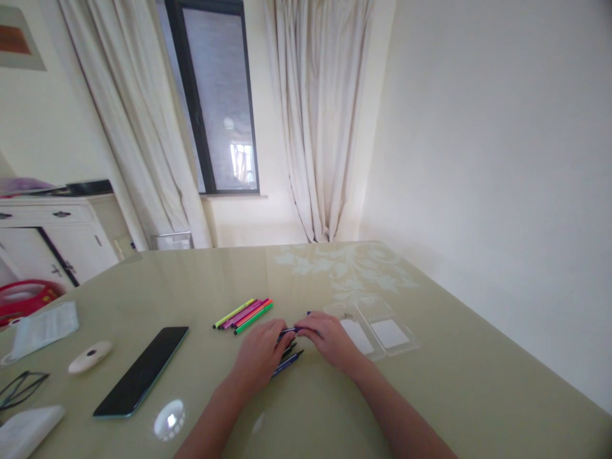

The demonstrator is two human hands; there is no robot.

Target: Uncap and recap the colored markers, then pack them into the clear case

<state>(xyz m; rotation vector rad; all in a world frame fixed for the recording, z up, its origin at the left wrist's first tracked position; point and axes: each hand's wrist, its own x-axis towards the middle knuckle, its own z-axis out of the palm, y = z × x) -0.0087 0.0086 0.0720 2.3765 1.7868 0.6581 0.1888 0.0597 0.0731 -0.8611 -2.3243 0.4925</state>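
My left hand (258, 352) is closed, its thumb and fingers pinching one end of a dark blue or purple felt-tip pen (289, 331). The other end is between the fingers of my right hand (332, 338), which is closed too. Under and beside my left hand lie a few dark felt-tip pens (287, 364), partly covered by it. Beyond the left hand is a row of bright felt-tip pens (246, 314) in yellow, purple, orange and green, lying side by side. Next to my right hand lies a clear plastic case (382, 347), opened flat, with white inserts.
On the left lie a black-screened phone (143, 373), a white oval object (90, 357), glasses (21, 389), a face mask (45, 328) and a white box-like item (29, 430). The glossy table (478, 395) meets a wall on the right.
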